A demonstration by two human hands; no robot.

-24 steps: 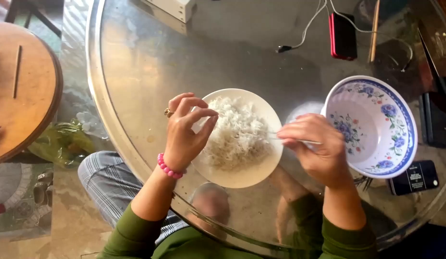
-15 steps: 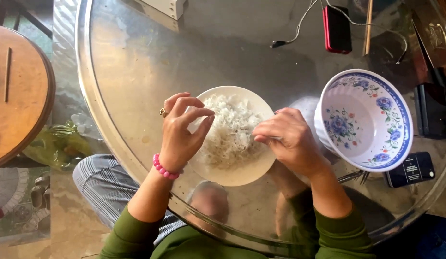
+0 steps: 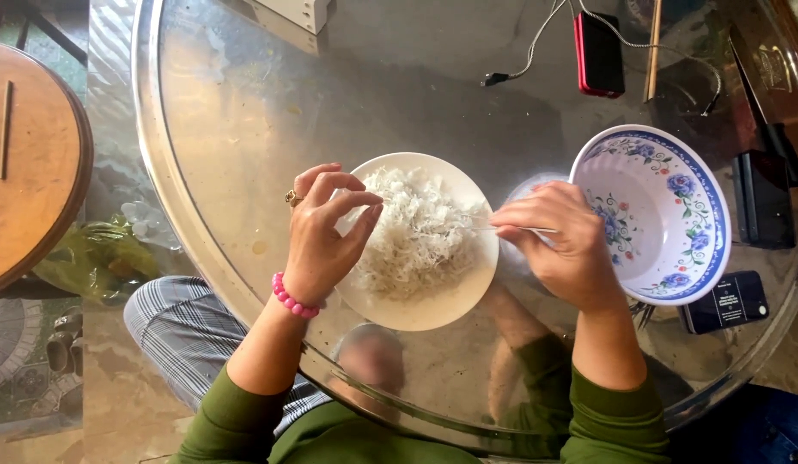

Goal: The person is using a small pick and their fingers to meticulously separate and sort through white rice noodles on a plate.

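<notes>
Head view. Left hand [image 3: 323, 232]: fingers curled narrow, pinching at the near-left rim of the white plate [image 3: 433, 305], apparently to steady it. Heap of fine white shreds [image 3: 416, 232]: on the plate, between both hands. Right hand [image 3: 560, 245]: closed on a thin pick [image 3: 511, 228] aimed into the shreds. Floral bowl [image 3: 652, 215]: empty, just beyond the right hand on the glass surface [image 3: 244, 103].

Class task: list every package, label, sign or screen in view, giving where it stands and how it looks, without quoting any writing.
Red phone: top of the glass table, upright rectangle, dark screen, white cable beside it.
Small black box: right edge, below the floral bowl, pale label.
White box: top edge, mostly cut off.
</notes>
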